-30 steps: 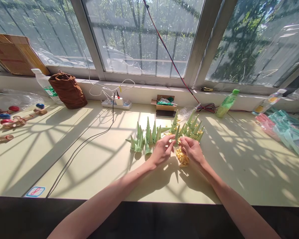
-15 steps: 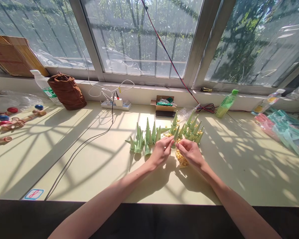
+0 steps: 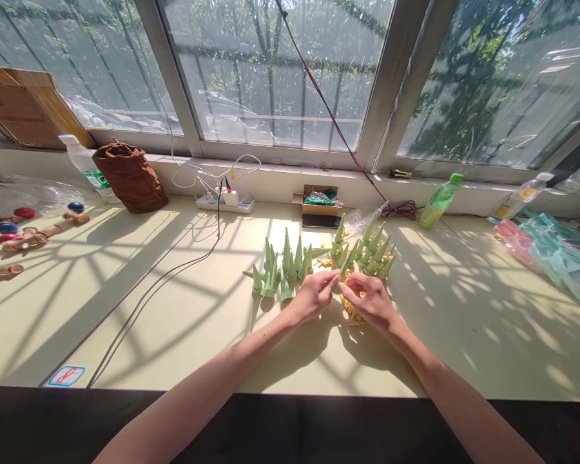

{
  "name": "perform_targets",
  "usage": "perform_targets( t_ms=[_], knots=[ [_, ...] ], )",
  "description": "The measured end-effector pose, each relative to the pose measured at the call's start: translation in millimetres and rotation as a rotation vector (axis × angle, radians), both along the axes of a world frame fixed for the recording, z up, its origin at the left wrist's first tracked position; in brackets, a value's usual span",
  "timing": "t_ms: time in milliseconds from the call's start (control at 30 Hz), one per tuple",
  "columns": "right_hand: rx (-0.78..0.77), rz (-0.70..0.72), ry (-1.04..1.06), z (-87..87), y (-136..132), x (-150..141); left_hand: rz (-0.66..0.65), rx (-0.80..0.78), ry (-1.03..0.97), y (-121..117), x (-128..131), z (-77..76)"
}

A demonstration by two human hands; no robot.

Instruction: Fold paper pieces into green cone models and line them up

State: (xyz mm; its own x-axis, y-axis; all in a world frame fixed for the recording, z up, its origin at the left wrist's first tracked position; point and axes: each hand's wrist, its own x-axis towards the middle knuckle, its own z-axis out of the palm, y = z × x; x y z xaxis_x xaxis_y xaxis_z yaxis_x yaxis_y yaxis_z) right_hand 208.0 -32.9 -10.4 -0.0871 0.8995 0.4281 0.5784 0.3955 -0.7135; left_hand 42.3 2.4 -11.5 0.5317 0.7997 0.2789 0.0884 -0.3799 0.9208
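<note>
My left hand (image 3: 316, 294) pinches a green pointed cone (image 3: 345, 263) near its base, the tip leaning up and to the right. Close against it, my right hand (image 3: 371, 298) has thumb and forefinger pressed together at the cone's base; whatever they grip is too small to make out. Below and partly behind the right hand lies a pile of small yellow pieces (image 3: 354, 314). Several green cones (image 3: 287, 261) stand or lie left of my hands. More green cones (image 3: 373, 248) stand in a cluster behind the right hand, with yellow bits among them.
A small open carton (image 3: 320, 207) stands behind the cones, near a power strip (image 3: 226, 205). Black cables (image 3: 167, 271) cross the table on the left. A brown pouch (image 3: 129, 177), wooden toys (image 3: 41, 237), a green bottle (image 3: 439, 202) and plastic bags (image 3: 546, 251) lie farther out.
The held cone has tilted to the right. My right hand's fingers have shifted slightly and curled more openly, near the cone's base. My left hand has barely moved.
</note>
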Motion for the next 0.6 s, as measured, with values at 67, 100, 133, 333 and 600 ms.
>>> perform_targets(
  t_ms=[67,100,133,333,600],
  knots=[
    [0.017,0.008,-0.004,1.6,-0.8,-1.0,-0.033,-0.058,-0.025,0.7,0.2,-0.2],
    [0.021,0.014,-0.001,1.9,-1.1,-1.5,-0.047,-0.087,-0.036,1.3,0.4,-0.6],
    [0.025,0.022,0.001,2.0,-1.3,-1.9,-0.063,-0.116,-0.046,2.0,0.6,-1.3],
    [0.023,0.045,-0.028,-1.1,0.0,-1.7,-0.150,-0.312,-0.092,6.0,1.3,-5.7],
    [0.016,0.054,-0.094,-5.2,2.4,0.1,-0.202,-0.374,-0.089,9.4,1.0,-11.1]
  ],
)
